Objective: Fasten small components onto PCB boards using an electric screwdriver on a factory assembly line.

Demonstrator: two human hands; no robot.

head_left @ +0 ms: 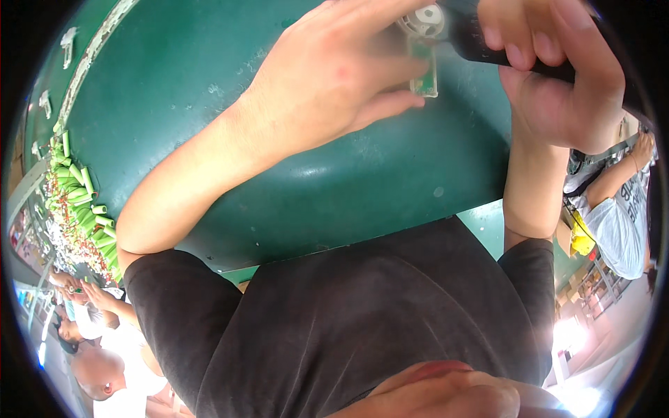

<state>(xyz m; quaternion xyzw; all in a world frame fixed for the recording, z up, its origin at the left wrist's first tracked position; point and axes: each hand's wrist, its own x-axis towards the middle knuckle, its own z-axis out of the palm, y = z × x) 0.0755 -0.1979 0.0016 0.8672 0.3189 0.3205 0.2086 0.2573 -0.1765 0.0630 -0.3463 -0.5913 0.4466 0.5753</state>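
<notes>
My left hand [341, 76] reaches across the green table and pinches a small clear plastic housing [433, 85]. A green circuit board and a round, pale wheel-like part [426, 19] show in it. My right hand [564, 76] is wrapped round a black screwdriver [477, 38] with a tapered front end. Its narrow end points left at the housing, near the round part. Blur and my left fingers hide whether the tip touches it.
On the left of the green table [313, 174] lies a heap of light-green cylinders [83, 202] with red wires. A pale strip [87, 56] runs along the table's far left. Co-workers sit at lower left [118, 355] and at right [617, 216], beside a yellow object [580, 235].
</notes>
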